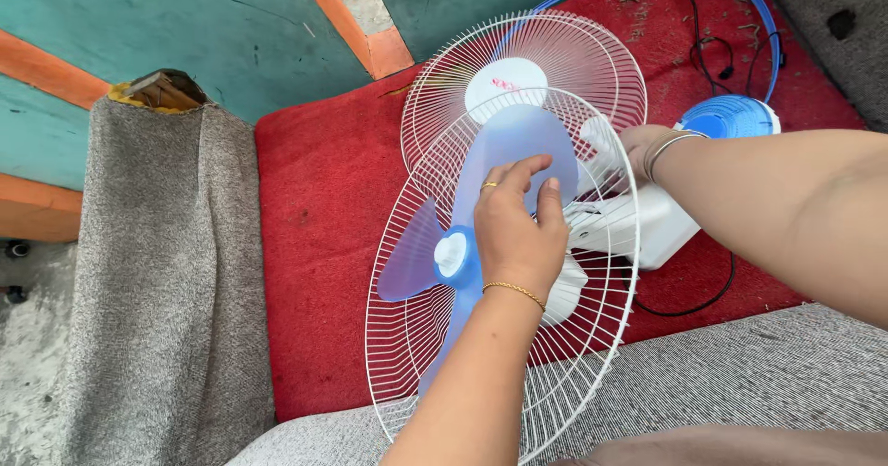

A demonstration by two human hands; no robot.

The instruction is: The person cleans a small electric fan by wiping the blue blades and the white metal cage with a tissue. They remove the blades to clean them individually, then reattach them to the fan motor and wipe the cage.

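At the centre of the frame, a translucent blue fan blade [504, 165] is pressed by the left hand [518, 235], its grip laid open and flat, inside the white rear wire guard [462, 355]. The white motor housing [638, 226] is clasped by the right hand [638, 152] at centre right. A second white wire guard [555, 50] lies on the red carpet [314, 244] above.

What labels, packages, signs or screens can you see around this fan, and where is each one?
Round badge: a white disc with small red markings at the centre of the loose front grille, which lies on the red mat beyond the blades.
No packages, signs or screens are in view.
The left hand rests on the blades; the right hand is at the rear grille, away from the badge.
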